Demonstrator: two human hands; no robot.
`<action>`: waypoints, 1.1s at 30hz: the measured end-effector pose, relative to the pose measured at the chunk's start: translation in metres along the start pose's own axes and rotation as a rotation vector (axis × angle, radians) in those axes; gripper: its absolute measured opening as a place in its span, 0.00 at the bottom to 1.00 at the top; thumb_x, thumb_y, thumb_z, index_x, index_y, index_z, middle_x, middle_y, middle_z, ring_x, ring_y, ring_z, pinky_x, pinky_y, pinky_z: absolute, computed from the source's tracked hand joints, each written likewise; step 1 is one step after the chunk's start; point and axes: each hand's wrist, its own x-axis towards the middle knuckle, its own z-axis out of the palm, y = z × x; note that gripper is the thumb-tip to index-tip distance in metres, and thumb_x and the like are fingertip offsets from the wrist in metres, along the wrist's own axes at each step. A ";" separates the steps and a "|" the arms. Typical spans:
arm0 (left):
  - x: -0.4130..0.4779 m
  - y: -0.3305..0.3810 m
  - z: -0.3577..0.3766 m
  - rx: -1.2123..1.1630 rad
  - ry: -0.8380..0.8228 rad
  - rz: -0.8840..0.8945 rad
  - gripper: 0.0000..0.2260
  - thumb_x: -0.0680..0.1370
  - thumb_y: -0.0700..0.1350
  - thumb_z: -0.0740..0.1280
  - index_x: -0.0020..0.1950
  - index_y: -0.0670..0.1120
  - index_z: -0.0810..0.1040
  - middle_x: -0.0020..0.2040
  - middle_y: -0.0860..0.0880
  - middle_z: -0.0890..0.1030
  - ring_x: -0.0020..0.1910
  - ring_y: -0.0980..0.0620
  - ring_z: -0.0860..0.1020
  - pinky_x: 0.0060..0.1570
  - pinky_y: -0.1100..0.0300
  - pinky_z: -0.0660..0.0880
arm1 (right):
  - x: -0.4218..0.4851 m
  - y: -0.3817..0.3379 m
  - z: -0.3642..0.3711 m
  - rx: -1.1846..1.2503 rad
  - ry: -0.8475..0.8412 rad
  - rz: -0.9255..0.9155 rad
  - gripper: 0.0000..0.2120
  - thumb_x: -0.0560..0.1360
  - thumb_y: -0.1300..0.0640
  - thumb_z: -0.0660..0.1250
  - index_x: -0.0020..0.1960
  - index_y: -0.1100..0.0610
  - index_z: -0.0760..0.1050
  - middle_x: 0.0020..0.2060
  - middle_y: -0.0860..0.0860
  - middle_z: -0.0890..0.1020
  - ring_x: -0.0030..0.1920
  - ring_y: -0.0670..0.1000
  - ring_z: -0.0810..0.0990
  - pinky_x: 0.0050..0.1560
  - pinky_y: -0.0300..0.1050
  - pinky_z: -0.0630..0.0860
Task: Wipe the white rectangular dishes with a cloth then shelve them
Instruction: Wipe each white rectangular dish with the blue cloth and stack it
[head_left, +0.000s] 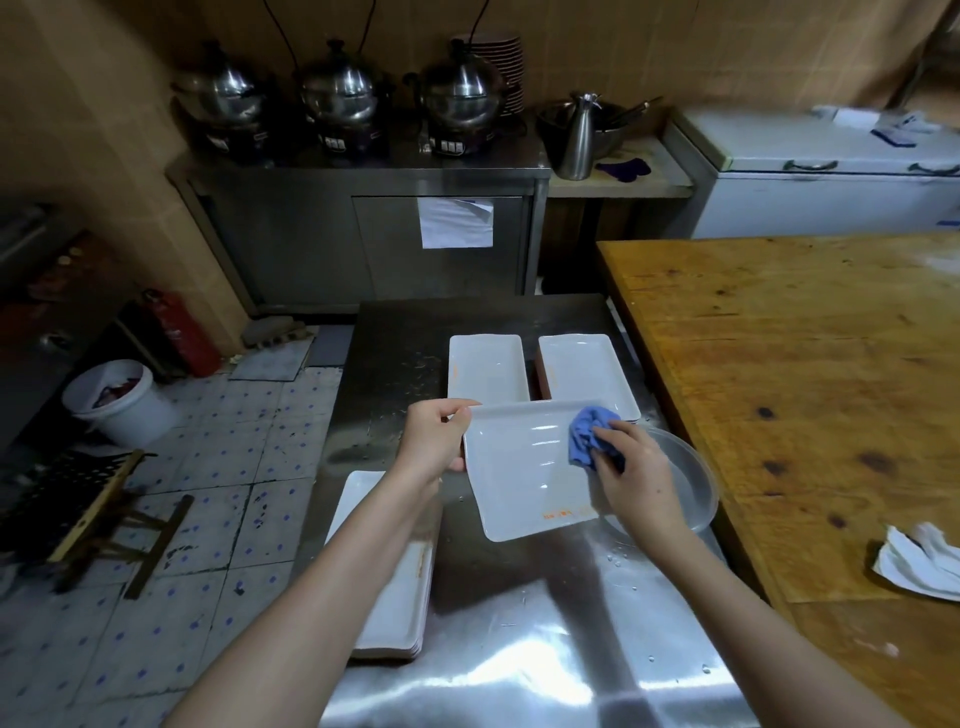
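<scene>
- Grip of the left hand (434, 436): thumb on top and fingers curled under the left edge of a white rectangular ceramic dish (524, 478), which it holds tilted above the table.
- Right hand (636, 470): fingers bunched around a crumpled blue cloth (587, 434), pressing it onto the dish's inner face near the far right corner.
- The held dish shows small orange lettering along its near edge; its right side hangs over a clear round plastic bowl (691, 483) that sits on the table.
- Beneath both arms lies a stainless steel worktable (519, 649), shiny and spotted with water drops.
- On it, near the left edge under the left forearm, is a stack of white rectangular dishes (395, 597).
- Beyond the held dish stand two more piles side by side: a far left pile (488, 369) and a far right pile (584, 371).
- To the right, touching the steel table, is a worn wooden table (805, 389) with a crumpled white rag (919, 564) on it.
- On the tiled floor at left are a white plastic bucket (117, 402) and a red fire extinguisher (179, 332).
- Against the back wall a steel cabinet (363, 244) carries three lidded steel pots (343, 98); a steel jug (576, 137) and a white chest freezer (831, 171) stand to its right.
</scene>
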 end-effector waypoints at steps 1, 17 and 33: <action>0.000 0.001 0.000 0.002 -0.006 0.000 0.11 0.81 0.39 0.60 0.56 0.41 0.82 0.53 0.40 0.82 0.45 0.43 0.82 0.39 0.51 0.81 | 0.002 0.003 -0.001 -0.010 -0.007 0.006 0.13 0.72 0.66 0.69 0.57 0.63 0.79 0.58 0.58 0.78 0.58 0.57 0.75 0.60 0.46 0.70; 0.011 0.008 -0.004 -0.025 0.079 0.023 0.11 0.80 0.38 0.60 0.50 0.43 0.82 0.48 0.41 0.84 0.45 0.40 0.82 0.44 0.44 0.80 | 0.003 0.007 0.002 -0.039 -0.076 -0.047 0.14 0.72 0.65 0.70 0.58 0.62 0.78 0.57 0.56 0.78 0.57 0.56 0.76 0.58 0.46 0.73; 0.010 -0.007 0.008 -0.054 0.154 -0.013 0.10 0.82 0.41 0.60 0.55 0.42 0.81 0.49 0.43 0.83 0.48 0.41 0.82 0.44 0.45 0.80 | -0.033 -0.054 0.041 0.095 -0.208 -0.288 0.12 0.68 0.65 0.70 0.51 0.60 0.81 0.50 0.56 0.81 0.45 0.58 0.80 0.50 0.35 0.69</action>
